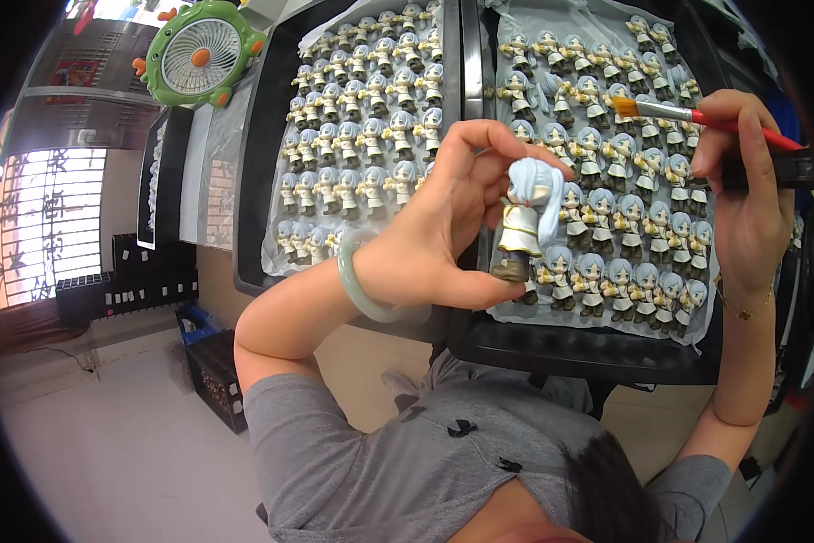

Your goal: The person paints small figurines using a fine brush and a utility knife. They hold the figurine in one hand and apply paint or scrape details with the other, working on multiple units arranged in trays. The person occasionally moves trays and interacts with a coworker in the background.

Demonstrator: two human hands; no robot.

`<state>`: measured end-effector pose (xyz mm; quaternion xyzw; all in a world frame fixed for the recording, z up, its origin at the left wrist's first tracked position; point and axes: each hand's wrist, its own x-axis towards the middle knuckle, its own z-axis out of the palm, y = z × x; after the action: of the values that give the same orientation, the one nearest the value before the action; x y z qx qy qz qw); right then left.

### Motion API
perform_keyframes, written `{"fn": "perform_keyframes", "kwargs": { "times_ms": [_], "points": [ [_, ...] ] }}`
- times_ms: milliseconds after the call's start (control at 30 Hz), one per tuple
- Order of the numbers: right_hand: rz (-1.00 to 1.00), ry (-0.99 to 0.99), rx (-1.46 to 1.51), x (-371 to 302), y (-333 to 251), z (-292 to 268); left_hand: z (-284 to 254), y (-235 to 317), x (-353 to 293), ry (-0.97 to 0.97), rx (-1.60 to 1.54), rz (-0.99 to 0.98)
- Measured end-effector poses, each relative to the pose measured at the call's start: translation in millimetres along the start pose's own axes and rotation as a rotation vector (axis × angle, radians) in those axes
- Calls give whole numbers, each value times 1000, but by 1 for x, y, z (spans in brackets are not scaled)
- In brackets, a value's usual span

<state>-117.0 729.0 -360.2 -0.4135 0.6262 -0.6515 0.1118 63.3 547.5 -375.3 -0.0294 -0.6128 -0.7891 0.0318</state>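
My left hand pinches a small figurine upright between thumb at its feet and fingers at its head. The figurine has pale blue hair, a white coat with gold trim and dark boots, and is turned side-on. In my right hand is a paintbrush with a red handle, metal ferrule and orange-brown bristles. Its tip points left, above the figurine and apart from it. Beneath both hands lies a black tray lined with white sheeting, holding many similar figurines in rows.
A second black tray of matching figurines sits to the left. Beyond it stand a green toy-shaped fan and a narrower black tray. Black crates rest on the floor at left, near a barred window.
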Motion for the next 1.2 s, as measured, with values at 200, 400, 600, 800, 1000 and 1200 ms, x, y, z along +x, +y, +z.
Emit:
{"fn": "perform_keyframes", "kwargs": {
  "times_ms": [200, 400, 600, 800, 1000, 1200],
  "points": [
    [-100, -17, -52, 3, -5, 7, -2, -3, -4, 4, 887, 304],
    [-98, -15, -52, 3, -5, 8, -4, -6, -2, 53, 1005, 416],
    [-97, -24, -89, 2, -6, 10, -3, -3, -4, 60, 1109, 348],
    [-71, -30, -75, -1, -7, 12, 1, 5, -4, 51, 1217, 248],
    [-50, -47, -84, -2, -7, 13, 0, 5, -5, 54, 1265, 252],
    [-57, -317, 95, -6, -11, 11, 0, 4, -4, 62, 1257, 269]
  ]
}}
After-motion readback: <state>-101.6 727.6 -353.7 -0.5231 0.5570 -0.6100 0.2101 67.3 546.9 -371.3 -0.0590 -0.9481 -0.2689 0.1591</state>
